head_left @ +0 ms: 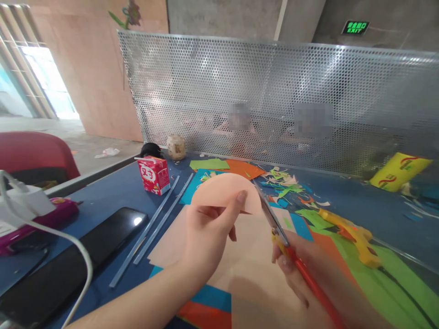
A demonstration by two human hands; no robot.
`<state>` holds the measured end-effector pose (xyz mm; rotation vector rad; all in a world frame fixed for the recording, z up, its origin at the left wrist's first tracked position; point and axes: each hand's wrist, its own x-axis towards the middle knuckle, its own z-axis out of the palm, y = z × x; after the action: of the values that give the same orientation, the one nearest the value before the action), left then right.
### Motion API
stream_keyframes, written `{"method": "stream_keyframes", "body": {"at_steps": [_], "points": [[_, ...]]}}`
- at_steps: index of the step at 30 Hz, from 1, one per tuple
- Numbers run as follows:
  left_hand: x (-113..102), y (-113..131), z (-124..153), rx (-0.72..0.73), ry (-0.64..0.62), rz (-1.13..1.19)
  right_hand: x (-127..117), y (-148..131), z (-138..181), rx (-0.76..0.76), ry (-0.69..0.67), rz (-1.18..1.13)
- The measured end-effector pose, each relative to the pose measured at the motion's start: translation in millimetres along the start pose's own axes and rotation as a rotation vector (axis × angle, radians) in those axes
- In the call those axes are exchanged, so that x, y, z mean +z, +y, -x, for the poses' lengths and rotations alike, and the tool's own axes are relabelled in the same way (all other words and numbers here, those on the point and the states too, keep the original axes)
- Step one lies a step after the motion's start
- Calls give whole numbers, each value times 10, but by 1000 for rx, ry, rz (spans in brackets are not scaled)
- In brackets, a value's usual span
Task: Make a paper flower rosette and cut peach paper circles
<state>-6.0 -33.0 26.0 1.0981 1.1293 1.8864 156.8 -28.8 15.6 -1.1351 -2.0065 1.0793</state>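
My left hand [216, 224] pinches a peach-coloured half-round piece of paper [219, 189], its thumb on the near face and the fingers behind. In my right hand [295, 260] are scissors [276, 224] with red and yellow handles. Their blades point up and left, against the right edge of the paper piece; how far they are apart is hard to see. Beneath both hands lie sheets of peach paper [254, 256], over blue paper [214, 297] and orange paper [206, 315].
Paper scraps [281, 180] lie behind the hands. A yellow glue gun [356, 237] rests on green paper [391, 274] at right. Leftward are clear glue sticks [164, 217], a black phone [85, 246], a red drink carton [153, 175] and a power strip [30, 214]. A perforated metal screen [206, 82] stands behind.
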Motion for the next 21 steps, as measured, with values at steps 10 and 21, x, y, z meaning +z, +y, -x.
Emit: {"method": "stream_keyframes", "body": {"at_steps": [10,21], "points": [[28,32,17,-23,6,-81,-39,88,2,-13,-53,15],[31,44,17,-40,-11,-51,-61,45,28,54,-88,25]]}}
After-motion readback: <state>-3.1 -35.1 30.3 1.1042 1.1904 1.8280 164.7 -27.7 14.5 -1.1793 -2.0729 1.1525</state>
